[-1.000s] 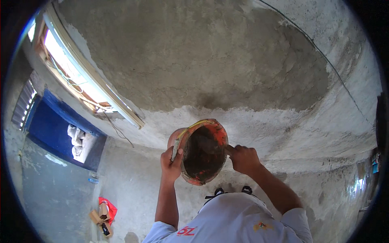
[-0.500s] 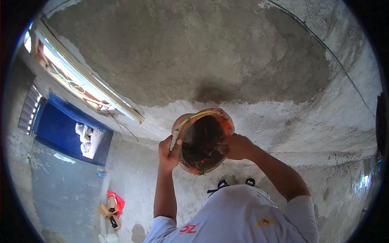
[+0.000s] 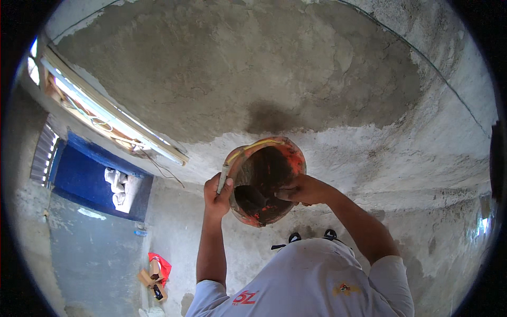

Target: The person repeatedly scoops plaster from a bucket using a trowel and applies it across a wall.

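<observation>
Plainly, the round orange bucket (image 3: 293, 159) is well used: dark grey residue coats most of its inside, orange shows through in streaks near the upper right and at the bottom edge, and a blackish hollow lies toward the lower left. It is held up in front of the person's body, near the wall, tilted so that its mouth faces the camera. The left grip (image 3: 217, 196) is closed on the bucket's left edge, its thumb laid over a curved yellow strip (image 3: 259, 142) that is crusted pale grey at its lower end. The right grip (image 3: 306, 189) reaches over the right edge with its fingertips inside the mouth; I cannot tell whether they pinch anything. A second ago that hand was at the outer right edge, whereas now its fingers extend inside, and the bucket appears a little higher in view. Behind it, a broad patch of grey-brown plaster (image 3: 237, 63), mottled and ragged along its lower edge, covers part of a rough, whitish wall (image 3: 359, 158). Below spreads a dull, stained grey floor (image 3: 177, 224), where brown cardboard pieces (image 3: 145, 277) lie against a crumpled red bag (image 3: 165, 268).
</observation>
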Action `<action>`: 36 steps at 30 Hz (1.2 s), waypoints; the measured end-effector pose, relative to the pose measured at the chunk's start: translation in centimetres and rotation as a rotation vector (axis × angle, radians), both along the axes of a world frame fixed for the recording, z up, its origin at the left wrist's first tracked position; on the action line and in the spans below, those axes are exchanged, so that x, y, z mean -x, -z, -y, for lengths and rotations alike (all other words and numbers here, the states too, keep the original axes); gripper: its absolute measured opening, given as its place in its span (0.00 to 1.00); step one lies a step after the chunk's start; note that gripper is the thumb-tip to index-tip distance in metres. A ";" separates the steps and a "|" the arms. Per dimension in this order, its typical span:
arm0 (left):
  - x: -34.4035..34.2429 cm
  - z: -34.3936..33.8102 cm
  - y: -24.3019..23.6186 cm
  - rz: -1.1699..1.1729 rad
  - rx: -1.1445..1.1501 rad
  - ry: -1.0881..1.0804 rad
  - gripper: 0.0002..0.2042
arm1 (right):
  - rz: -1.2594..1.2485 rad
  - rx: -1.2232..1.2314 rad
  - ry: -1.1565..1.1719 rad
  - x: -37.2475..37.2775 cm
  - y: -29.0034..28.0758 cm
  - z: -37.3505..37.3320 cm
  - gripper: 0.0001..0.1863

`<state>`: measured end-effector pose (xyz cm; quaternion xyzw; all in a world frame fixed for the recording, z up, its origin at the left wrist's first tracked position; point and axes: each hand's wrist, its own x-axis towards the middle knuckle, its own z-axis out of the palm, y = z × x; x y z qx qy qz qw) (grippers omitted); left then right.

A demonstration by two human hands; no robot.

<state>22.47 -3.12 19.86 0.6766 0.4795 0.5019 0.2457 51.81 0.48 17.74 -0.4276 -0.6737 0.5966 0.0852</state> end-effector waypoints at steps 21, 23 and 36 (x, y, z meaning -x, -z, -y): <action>0.3 -1.0 -0.4 0.330 0.214 -0.034 0.11 | 0.222 -0.902 0.251 -0.3 3.4 2.6 0.21; 1.2 -1.3 -0.6 0.250 0.210 -0.008 0.10 | 0.236 -0.901 0.130 -0.4 4.0 3.4 0.21; 2.8 -1.9 -0.9 0.240 0.268 -0.027 0.10 | 0.265 -1.006 -0.112 0.2 1.8 2.9 0.19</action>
